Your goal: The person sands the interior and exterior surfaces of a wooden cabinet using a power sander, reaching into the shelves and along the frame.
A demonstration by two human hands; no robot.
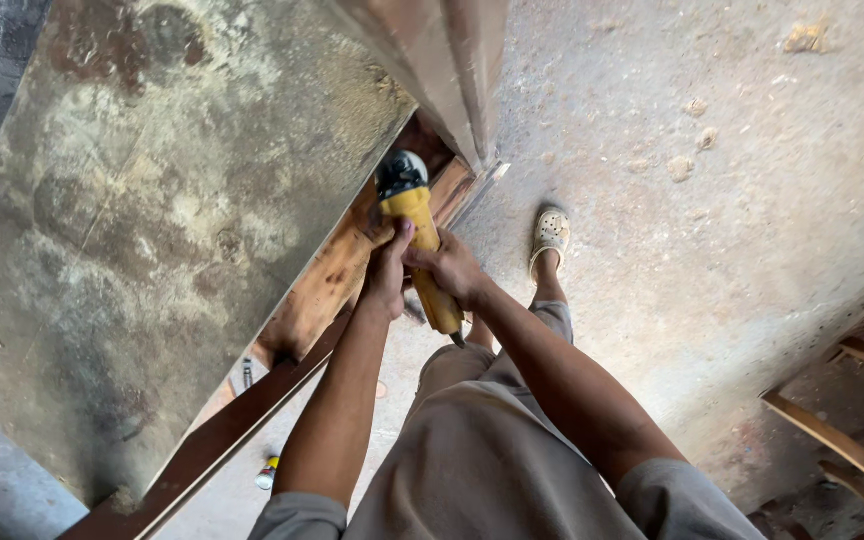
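Hands [422, 268] clasped around yellow grinder [420, 240]

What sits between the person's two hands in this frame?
In the head view, the yellow body of an angle grinder runs between them: the left hand grips one side, the right hand the other.

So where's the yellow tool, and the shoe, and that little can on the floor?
yellow grinder [418, 225], head view, on its yellow body
shoe [551, 232], head view, on its top
small can [268, 473], head view, on its side
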